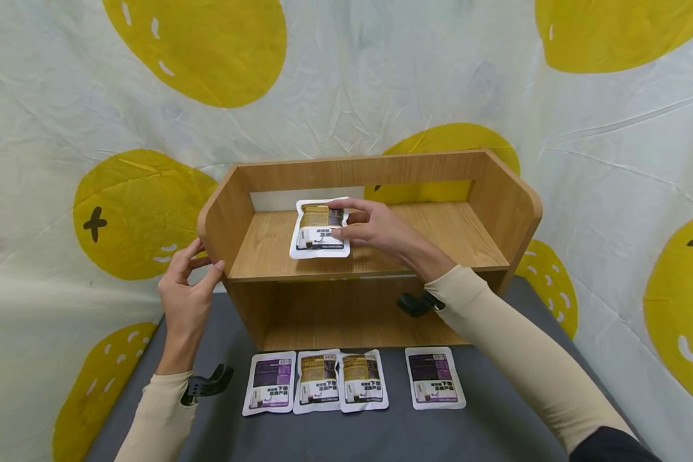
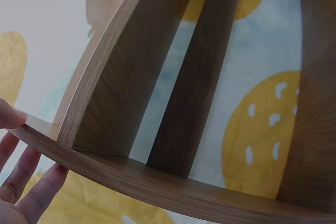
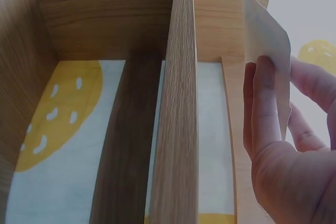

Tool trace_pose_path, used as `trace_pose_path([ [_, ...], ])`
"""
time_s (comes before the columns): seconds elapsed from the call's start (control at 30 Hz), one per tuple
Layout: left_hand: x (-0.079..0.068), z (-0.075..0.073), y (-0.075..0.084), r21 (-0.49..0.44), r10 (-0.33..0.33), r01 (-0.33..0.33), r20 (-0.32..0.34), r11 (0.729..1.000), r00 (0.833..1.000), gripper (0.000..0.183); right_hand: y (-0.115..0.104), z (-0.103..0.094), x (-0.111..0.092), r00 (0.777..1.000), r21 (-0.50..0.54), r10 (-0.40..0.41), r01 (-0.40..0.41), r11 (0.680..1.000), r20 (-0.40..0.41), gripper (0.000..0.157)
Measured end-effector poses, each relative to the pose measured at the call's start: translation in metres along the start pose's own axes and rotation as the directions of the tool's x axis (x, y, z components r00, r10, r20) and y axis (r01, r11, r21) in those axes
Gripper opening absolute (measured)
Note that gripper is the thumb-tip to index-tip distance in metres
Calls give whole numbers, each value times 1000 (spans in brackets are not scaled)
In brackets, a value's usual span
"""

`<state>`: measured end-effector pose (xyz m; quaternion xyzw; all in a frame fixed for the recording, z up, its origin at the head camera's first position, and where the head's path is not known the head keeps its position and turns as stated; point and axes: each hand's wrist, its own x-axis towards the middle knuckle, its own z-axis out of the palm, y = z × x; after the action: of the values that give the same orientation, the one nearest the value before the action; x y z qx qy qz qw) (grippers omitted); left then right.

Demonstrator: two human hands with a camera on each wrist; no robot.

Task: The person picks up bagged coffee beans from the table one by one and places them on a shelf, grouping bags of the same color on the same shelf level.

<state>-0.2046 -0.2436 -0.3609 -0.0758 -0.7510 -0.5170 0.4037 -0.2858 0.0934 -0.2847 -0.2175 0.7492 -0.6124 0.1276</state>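
Over the upper board of a two-tier wooden shelf (image 1: 427, 224), my right hand (image 1: 389, 234) pinches a flat white-edged pouch (image 1: 317, 234) with a gold and purple label. The right wrist view shows the pouch's plain pale back (image 3: 268, 35), with fingers on one face and the thumb side on the other. My left hand (image 1: 185, 292) grips the shelf's left side panel (image 1: 222, 224) near its front edge. In the left wrist view its thumb and fingertips lie on opposite sides of that panel's edge (image 2: 131, 179).
On the grey tabletop (image 1: 375, 439) before the shelf lie several similar pouches. A purple-label pouch (image 1: 269, 383) is leftmost, then two gold-label pouches (image 1: 316, 380) overlapping, and another purple-label pouch (image 1: 435, 378) apart at right. A fruit-patterned sheet (image 1: 335, 77) hangs behind.
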Motion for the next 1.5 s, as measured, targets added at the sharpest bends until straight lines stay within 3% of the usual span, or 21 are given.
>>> trace_pose_path([
  [0.63,1,-2,0,10,-9,9,-15,1000,1000,58,-4,20,38,997,71,55,-59,996,60,62],
  [1.13,1,1,0,12,-7,7,-7,1000,1000,58,-2,33,60,985,-44,161,-159,986,57,72],
  [1.33,0,2,-1,0,-7,7,-4,1000,1000,58,4,33,60,987,-35,159,-158,987,31,78],
  [1.5,0,2,0,-1,-9,9,0,1000,1000,57,5,32,57,991,-74,134,-133,988,12,74],
])
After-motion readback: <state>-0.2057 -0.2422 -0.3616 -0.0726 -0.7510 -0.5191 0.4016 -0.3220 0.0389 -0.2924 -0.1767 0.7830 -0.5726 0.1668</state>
